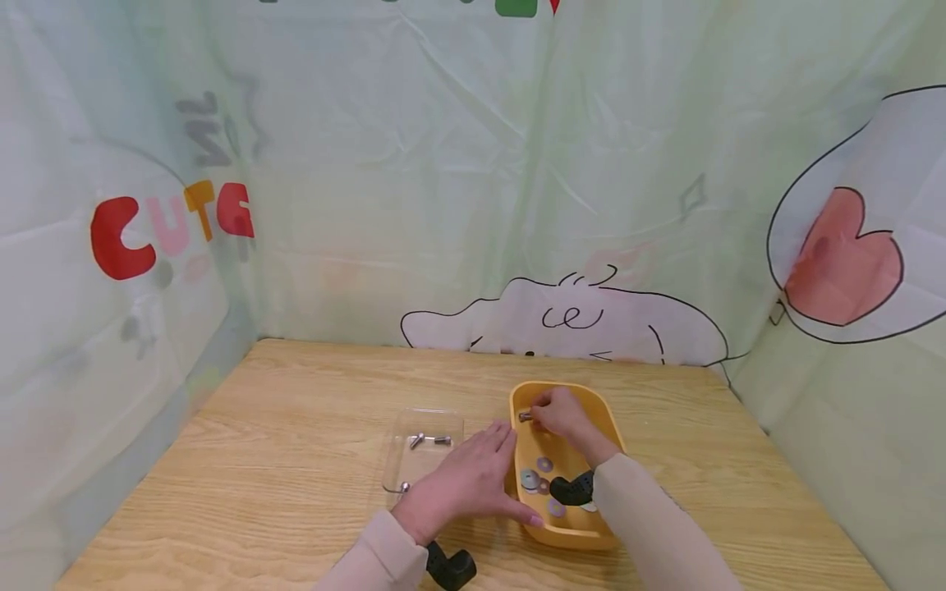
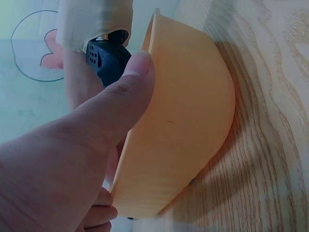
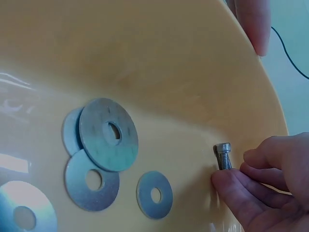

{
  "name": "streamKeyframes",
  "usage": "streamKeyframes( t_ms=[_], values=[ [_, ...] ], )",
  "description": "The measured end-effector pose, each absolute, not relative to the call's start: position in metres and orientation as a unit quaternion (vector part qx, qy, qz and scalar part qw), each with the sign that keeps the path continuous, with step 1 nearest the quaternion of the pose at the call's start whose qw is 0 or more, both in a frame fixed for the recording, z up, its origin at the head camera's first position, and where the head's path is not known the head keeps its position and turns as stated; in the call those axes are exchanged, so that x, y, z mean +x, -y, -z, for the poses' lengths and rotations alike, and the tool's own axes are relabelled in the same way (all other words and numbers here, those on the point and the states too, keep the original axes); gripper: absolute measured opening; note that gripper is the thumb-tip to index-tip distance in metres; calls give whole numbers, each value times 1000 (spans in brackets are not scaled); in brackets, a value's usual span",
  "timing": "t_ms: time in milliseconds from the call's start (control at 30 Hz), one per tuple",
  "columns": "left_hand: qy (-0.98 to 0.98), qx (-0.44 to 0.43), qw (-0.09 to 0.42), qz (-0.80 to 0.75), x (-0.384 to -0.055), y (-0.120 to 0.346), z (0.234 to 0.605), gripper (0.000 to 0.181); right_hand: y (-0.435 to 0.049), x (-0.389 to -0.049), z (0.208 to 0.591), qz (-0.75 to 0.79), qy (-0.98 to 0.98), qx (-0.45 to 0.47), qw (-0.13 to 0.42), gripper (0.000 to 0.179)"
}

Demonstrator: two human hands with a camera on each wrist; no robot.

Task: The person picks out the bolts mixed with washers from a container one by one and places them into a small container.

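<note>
In the head view a yellow bin (image 1: 565,538) stands on the table, with my left hand (image 1: 473,476) resting along its left side. The left thumb lies on the bin's rim in the left wrist view, fingers farther along the same edge. My right hand (image 1: 565,414) reaches inside the bin and pinches a socket-head screw (image 3: 223,155) at its threaded end, head pointing away from the fingertips. Several flat washers lie on the bin floor, among them a large washer (image 3: 96,133) overlapping others and a small washer (image 3: 154,205) apart.
Left of the bin is a clear plastic tray (image 1: 424,413) holding several screws (image 1: 442,441). Black wrist devices (image 1: 452,568) sit on both wrists. A printed curtain (image 1: 406,205) borders the wooden table (image 1: 296,443) at the back and sides.
</note>
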State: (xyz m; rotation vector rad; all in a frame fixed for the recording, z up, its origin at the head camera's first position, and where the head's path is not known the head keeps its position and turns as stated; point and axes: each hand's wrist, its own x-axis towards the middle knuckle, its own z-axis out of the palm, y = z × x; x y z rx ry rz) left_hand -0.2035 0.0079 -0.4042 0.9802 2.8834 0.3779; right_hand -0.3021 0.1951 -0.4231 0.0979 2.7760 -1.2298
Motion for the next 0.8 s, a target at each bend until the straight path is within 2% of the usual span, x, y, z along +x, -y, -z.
streamKeyframes(
  t_ms=[533, 800],
  values=[
    [-934, 323, 52, -141, -202, -8, 402, 123, -186, -290, 422, 400, -915, -5, 61, 20],
    [-934, 318, 57, -151, -200, -8, 401, 123, -189, -284, 422, 410, -908, -3, 87, 23]
  ],
)
